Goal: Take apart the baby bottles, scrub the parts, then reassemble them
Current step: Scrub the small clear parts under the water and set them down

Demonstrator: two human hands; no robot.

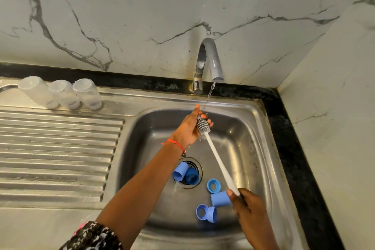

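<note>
Right hand [246,203] grips the white handle end of a long grey-headed silicone bottle brush [215,158]; left hand [187,128] wraps its bristles under the tap's stream [209,95]. Wet, it likely slips, so hold the handle firmly. Blue plastic caps and rings [220,199] lie in the steel sink [269,148]; three clear bottles [63,93] drain inverted beside it.

Red thread bracelet [176,143]; black-white patterned sleeve [95,236]
</note>
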